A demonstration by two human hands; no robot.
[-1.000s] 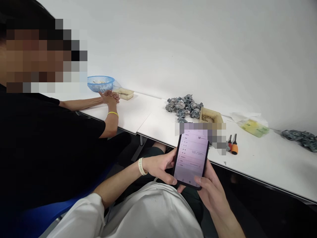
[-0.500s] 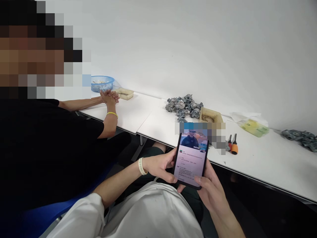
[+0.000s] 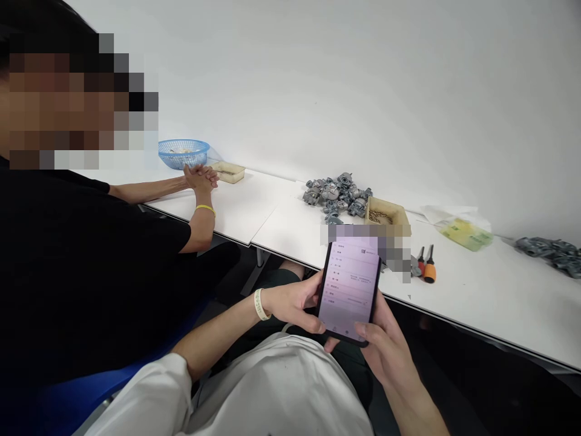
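Note:
A black smartphone (image 3: 348, 290) with a lit pale screen is held upright over my lap, in front of the white table (image 3: 490, 290). My left hand (image 3: 293, 303) grips its left edge, a pale wristband on that wrist. My right hand (image 3: 385, 348) cradles its lower right corner, thumb at the bottom of the screen. On the table beyond lie a heap of grey metal parts (image 3: 338, 194), a tan tray (image 3: 385, 212) and two small screwdrivers (image 3: 426, 266).
A person in a black shirt sits at my left, clasped hands (image 3: 200, 177) resting on the table near a blue basket (image 3: 184, 152) and a second tan tray (image 3: 228, 171). A yellow-green bag (image 3: 465, 233) and more grey parts (image 3: 551, 254) lie at the right.
The phone screen went from a list page to a page with a picture and back to a list page. Both hands and the other person stayed nearly still.

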